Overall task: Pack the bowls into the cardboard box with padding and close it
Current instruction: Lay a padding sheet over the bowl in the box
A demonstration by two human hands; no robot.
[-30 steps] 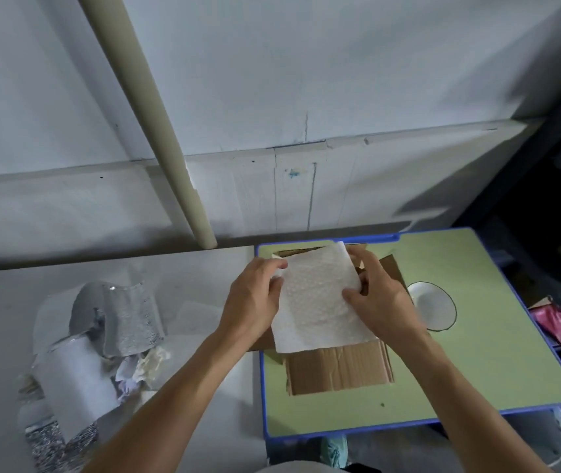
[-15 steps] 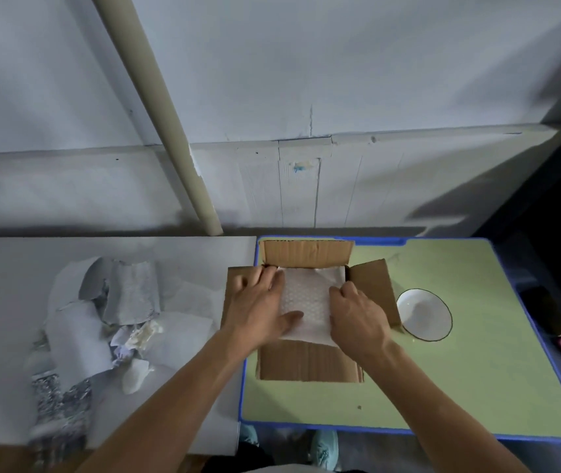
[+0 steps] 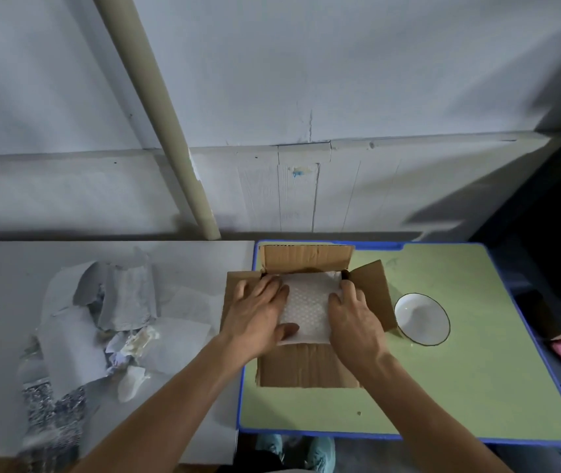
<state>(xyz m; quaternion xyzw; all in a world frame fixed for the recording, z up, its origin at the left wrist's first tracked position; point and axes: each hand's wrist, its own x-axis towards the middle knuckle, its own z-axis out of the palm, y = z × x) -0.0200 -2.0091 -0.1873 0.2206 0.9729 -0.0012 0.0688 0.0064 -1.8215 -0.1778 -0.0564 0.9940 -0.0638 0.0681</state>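
As shows from the head view: item one, padding (image 3: pixel 309 303), a bubble sheet laid across the mouth of the box (image 3: pixel 306 368), flaps open. Judged light, soft, springy; likely to lift unless pressed at the edges. Left hand (image 3: pixel 255 315) flat on its left side, fingers straight and close together, thumb on the near edge. Right hand (image 3: pixel 354 319) on its right side, fingers slightly bent, pressing; no pinch visible.

Item two, bowl (image 3: pixel 422 319), white, dark rim, on the table (image 3: pixel 476 387) just beside the right flap; contact unclear. Judged stiff, smooth, breakable; best taken by the rim.
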